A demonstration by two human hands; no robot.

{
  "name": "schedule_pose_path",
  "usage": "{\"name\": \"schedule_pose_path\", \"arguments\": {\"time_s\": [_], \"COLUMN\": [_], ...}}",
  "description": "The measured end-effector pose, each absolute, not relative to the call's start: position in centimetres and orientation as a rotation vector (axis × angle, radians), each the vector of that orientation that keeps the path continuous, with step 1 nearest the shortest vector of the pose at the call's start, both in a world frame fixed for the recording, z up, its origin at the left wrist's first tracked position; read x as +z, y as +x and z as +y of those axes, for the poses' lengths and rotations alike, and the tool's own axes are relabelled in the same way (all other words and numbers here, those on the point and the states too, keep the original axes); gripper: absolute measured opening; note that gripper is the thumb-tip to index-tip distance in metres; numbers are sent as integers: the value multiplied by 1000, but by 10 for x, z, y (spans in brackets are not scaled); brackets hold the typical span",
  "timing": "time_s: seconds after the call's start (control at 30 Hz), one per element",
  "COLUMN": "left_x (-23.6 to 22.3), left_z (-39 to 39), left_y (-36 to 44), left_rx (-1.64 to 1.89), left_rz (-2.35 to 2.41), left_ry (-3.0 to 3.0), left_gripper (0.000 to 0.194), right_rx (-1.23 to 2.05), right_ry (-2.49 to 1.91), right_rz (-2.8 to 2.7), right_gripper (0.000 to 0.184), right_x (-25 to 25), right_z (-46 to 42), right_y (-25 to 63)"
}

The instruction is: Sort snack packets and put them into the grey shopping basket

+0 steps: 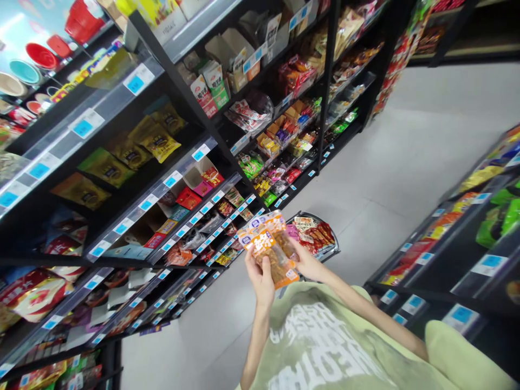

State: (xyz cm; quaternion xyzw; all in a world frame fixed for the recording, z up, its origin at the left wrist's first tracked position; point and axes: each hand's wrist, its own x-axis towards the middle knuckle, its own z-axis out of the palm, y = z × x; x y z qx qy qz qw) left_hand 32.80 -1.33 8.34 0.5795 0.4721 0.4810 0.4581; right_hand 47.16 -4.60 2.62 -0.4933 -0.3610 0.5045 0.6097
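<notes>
Orange-and-clear plastic snack packets (268, 255), at least two of them overlapping, are held up in front of the pale green T-shirt with white lettering (317, 336), carried by nothing but the hands. The left grip (260, 276) pinches them by the near left side, its thumb laid on the printed front. The right grip (305, 264) closes on the right side, though how its fingers sit behind the film cannot be made out.

They look light, and the thin film would probably bend and slide, so one packet could slip against another. The browned pieces seen through the clear window may be soft or brittle; the look alone does not settle it. Taking the stack by its side edges, thumb in front and fingers behind, seems safest, with pressure spread across the layers. A hard squeeze at the middle might crush the contents or crease the film.

Just beyond the packets sits a dark-rimmed basket (337, 247) with red-and-clear snack packs (319, 236) inside its right edge. Farther off, the black metal shelf (203, 118) carries shiny yellow bags (158, 141) behind its front edge.
</notes>
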Motion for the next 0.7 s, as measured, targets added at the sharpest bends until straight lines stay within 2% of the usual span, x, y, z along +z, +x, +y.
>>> {"name": "schedule_pose_path", "arguments": {"time_s": [0.17,0.43,0.57,0.7], "left_x": [84,77,76,81], "left_z": [-12,-1,-2,-11], "left_y": [332,337,337,333], "left_rx": [1169,1199,1123,1027], "left_rz": [1168,1142,1143,1098], "left_ry": [1459,1434,1434,1571], "left_gripper": [47,48,46,36], "right_rx": [1367,1602,1629,1444], "right_ry": [-928,-844,-858,-1082], "right_rz": [-889,-708,-667,-775], "right_gripper": [59,44,60,69], "right_x": [41,50,45,39], "right_z": [-50,-52,-49,-47], "right_y": [469,489,484,470]}}
